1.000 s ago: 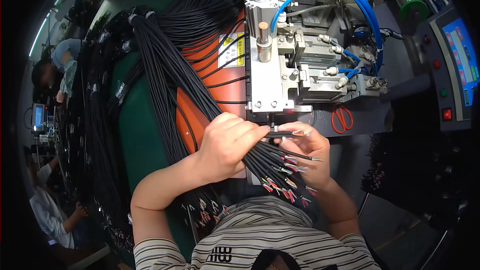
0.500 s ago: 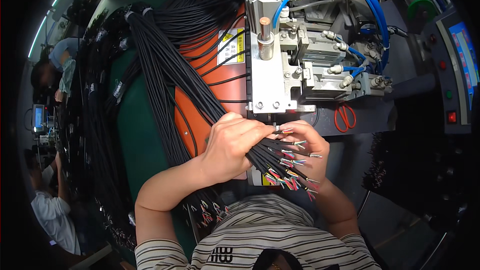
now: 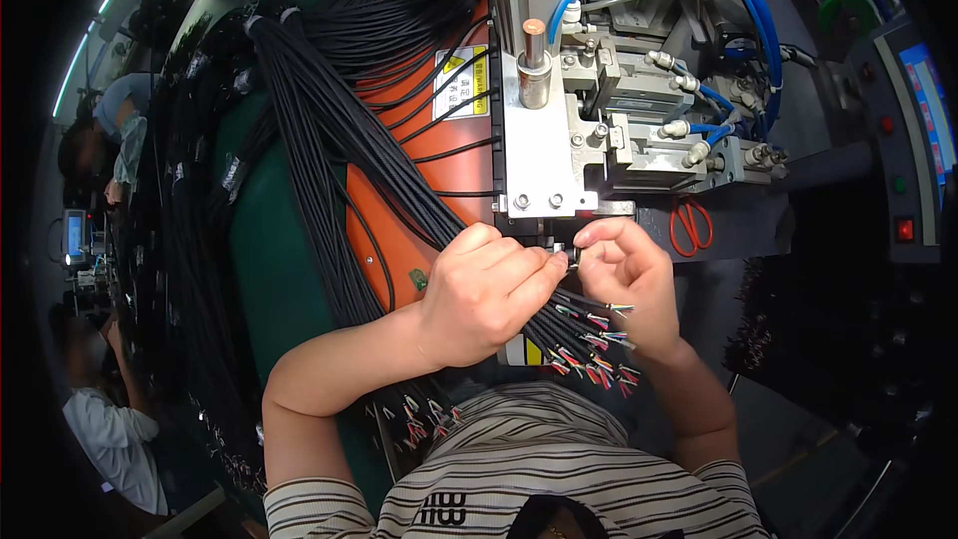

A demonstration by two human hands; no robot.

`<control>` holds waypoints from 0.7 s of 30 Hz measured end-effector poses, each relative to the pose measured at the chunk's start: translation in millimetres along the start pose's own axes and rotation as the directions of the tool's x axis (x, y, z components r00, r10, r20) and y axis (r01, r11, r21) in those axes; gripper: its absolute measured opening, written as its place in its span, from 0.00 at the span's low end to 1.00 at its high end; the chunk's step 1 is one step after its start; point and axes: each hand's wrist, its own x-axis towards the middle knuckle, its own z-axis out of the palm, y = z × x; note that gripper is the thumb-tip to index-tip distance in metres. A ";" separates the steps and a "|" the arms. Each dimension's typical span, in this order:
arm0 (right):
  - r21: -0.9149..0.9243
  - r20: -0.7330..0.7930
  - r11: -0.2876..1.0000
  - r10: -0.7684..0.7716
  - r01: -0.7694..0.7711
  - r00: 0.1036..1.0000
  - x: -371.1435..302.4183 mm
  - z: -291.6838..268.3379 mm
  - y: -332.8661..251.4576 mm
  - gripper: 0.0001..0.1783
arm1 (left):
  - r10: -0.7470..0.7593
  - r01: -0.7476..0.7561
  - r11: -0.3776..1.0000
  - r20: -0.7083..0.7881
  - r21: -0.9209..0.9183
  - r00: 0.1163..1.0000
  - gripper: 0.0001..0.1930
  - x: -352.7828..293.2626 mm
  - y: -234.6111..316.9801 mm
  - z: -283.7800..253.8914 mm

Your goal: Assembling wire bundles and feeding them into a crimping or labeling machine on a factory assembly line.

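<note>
My left hand (image 3: 494, 289) is closed around a bundle of black cables (image 3: 569, 324), just below the front of a metal clamping machine (image 3: 544, 155). The bundle's stripped ends fan out to the right, showing red, white, yellow, green and blue wires (image 3: 599, 369). At my left thumb tip, one dark cable end (image 3: 573, 256) sticks out separately. My right hand (image 3: 634, 279) has curled fingers, with thumb and forefinger pinching at that cable end. Its exact tip is mostly hidden by the fingers.
Long black cables (image 3: 319, 170) run over the orange machine top (image 3: 384, 250) and green table (image 3: 269, 269). Red-handled scissors (image 3: 691, 228) lie right of the machine. Blue air hoses (image 3: 763, 30) arch above it. A control panel (image 3: 913, 140) stands far right; people (image 3: 110, 429) work at left.
My right hand has shifted a little right and up. The coloured wires at its fingertips are no longer visible. My left hand has moved slightly right with the bundle.
</note>
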 end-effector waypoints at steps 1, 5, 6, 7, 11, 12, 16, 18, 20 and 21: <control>-0.183 -0.028 0.974 -0.143 0.135 0.989 -1.5 2.9 3.7 0.07 | 0.000 0.000 1.000 -0.001 -0.002 1.000 0.21 -0.5 -0.2 1.2; -0.483 -0.038 0.794 -0.440 0.369 0.897 -3.7 10.2 16.6 0.08 | -0.102 0.105 0.993 0.056 -0.058 0.993 0.21 -2.0 0.4 3.0; -0.145 -0.096 0.960 -0.253 0.238 0.963 -5.2 9.7 13.4 0.08 | -0.133 0.137 0.985 0.045 -0.105 0.990 0.18 -1.1 2.6 0.3; 0.215 -0.080 0.974 -0.049 0.065 0.996 -6.2 9.4 12.0 0.08 | -0.165 0.168 0.974 0.036 -0.152 0.986 0.17 -0.8 3.7 -1.0; -0.690 0.046 0.505 -0.685 0.519 0.727 -5.7 18.0 22.6 0.18 | -0.150 0.145 0.976 -0.018 -0.164 0.988 0.14 -1.4 -0.7 2.9; -0.778 0.108 0.389 -0.691 0.493 0.715 -13.3 21.1 25.0 0.24 | -0.149 0.141 0.975 -0.035 -0.170 0.988 0.14 -1.1 -1.1 2.9; -0.675 -0.004 0.624 -0.535 0.393 0.845 -16.3 16.0 43.9 0.21 | -0.103 0.098 0.991 -0.052 -0.091 0.993 0.11 -1.9 1.5 4.2; -0.477 -0.037 0.774 -0.491 0.417 0.870 -15.4 9.6 38.1 0.17 | -0.083 0.080 0.995 -0.043 -0.061 0.996 0.10 -3.3 1.6 4.6; -0.173 -0.043 0.894 -0.427 0.414 0.903 -9.8 5.1 31.2 0.14 | -0.049 0.047 0.998 -0.056 -0.044 0.997 0.11 -2.8 -0.1 3.6; -0.174 -0.046 0.894 -0.427 0.413 0.903 -9.5 5.6 28.1 0.14 | -0.031 0.029 0.999 -0.063 -0.036 0.998 0.12 -2.2 -0.9 3.0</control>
